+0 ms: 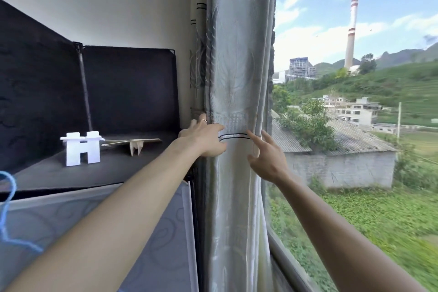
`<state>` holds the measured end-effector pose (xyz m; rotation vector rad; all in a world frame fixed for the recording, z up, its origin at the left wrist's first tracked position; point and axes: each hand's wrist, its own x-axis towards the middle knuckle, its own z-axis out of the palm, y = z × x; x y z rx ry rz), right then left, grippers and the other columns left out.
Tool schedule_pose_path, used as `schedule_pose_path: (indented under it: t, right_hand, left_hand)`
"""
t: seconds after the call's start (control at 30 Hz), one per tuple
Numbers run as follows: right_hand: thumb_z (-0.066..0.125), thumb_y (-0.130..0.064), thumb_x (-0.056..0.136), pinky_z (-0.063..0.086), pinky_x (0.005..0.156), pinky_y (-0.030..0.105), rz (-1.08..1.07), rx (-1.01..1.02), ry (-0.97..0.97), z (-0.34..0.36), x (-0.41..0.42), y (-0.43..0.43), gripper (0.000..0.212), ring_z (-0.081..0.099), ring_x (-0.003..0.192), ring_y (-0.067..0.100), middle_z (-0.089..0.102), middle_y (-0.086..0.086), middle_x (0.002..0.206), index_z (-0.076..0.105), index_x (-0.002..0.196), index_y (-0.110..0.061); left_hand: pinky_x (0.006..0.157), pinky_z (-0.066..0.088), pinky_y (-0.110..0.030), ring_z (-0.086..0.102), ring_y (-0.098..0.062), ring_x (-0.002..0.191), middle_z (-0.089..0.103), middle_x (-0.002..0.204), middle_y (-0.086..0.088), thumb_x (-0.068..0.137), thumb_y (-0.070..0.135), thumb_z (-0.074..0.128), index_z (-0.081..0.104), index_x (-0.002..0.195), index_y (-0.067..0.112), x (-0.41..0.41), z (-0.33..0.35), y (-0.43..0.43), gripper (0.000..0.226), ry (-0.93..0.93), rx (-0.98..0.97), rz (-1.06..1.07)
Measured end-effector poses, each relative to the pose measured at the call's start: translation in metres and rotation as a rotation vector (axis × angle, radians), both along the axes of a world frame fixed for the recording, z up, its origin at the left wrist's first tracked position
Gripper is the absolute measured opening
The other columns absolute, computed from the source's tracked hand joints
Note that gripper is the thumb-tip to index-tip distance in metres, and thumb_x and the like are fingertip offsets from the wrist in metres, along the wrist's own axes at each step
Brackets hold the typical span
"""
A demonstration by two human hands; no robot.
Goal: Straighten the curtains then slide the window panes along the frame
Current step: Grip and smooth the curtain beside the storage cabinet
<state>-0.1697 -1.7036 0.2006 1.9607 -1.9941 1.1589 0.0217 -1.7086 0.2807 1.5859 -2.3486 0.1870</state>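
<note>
The curtain (237,92) hangs gathered in pale grey folds between a dark fabric cabinet (128,92) and the clear window pane (355,125). The left hand (203,137) presses flat on its left edge, fingers spread. The right hand (267,156), open, touches the right folds.

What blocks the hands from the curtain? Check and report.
Nothing visible. The left hand already lies on the curtain at its left fold, fingers spread. The right hand is open at its right edge, with no object in front of it.
</note>
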Motion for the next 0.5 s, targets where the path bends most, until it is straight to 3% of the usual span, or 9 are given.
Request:
schedule_pose_path:
  t: [0.1,0.23,0.5]
  right_hand:
    - [0.058,-0.022,0.091,0.027,0.114,0.035,-0.005,0.003,0.015,-0.004,-0.002,0.041,0.064,0.03,0.145,0.026,0.028,0.01,0.16,0.037,0.151,-0.033]
    - [0.059,-0.023,0.092,0.029,0.112,0.036,-0.016,0.006,0.011,-0.011,-0.003,0.1,0.057,0.036,0.141,0.025,0.038,0.007,0.155,0.045,0.146,-0.03]
    - [0.058,-0.026,0.092,0.036,0.105,0.032,-0.019,0.104,0.004,-0.066,-0.004,0.222,0.044,0.052,0.127,0.022,0.056,0.003,0.14,0.058,0.136,-0.026]
  left_hand:
    - [0.106,0.034,-0.052,0.012,-0.029,0.149,-0.001,0.166,-0.007,0.091,0.049,0.05,0.03,0.15,0.043,0.0,-0.007,0.029,0.063,0.051,-0.001,-0.02]
    - [0.104,0.035,-0.051,0.017,-0.029,0.147,0.002,0.166,-0.006,0.091,0.048,0.049,0.035,0.147,0.041,-0.001,-0.025,0.071,0.058,0.107,-0.028,-0.051]
    - [0.102,0.039,-0.039,0.04,-0.02,0.135,0.046,0.147,0.005,0.092,0.047,0.049,0.051,0.137,0.038,-0.009,-0.1,0.158,0.046,0.145,-0.07,-0.297]
